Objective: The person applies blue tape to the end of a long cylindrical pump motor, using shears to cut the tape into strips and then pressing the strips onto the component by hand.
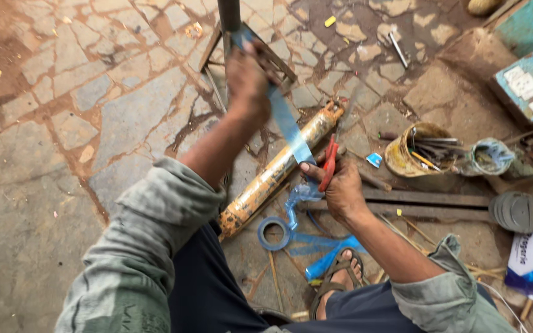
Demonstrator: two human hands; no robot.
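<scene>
1. One view, head camera: your left hand [248, 83] is closed on the upper end of the blue tape strip [288, 123], pulling it taut against the grey post [229, 15].
2. Your right hand [340, 185] pinches the strip's lower end and grips the red-handled scissors [329, 161].
3. Tape roll [274, 233] lies on the floor beside the yellow cylinder [279, 169].
4. Step judged: cutting; keep the strip taut.

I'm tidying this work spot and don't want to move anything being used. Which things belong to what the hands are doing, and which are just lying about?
In use:
- blue tape strip, stretched between left hand and right hand
- red-handled cutters, in right hand
- metal post
- tape roll

Lying about:
- rusty yellow cylinder
- tin of tools
- stack of discs
</scene>
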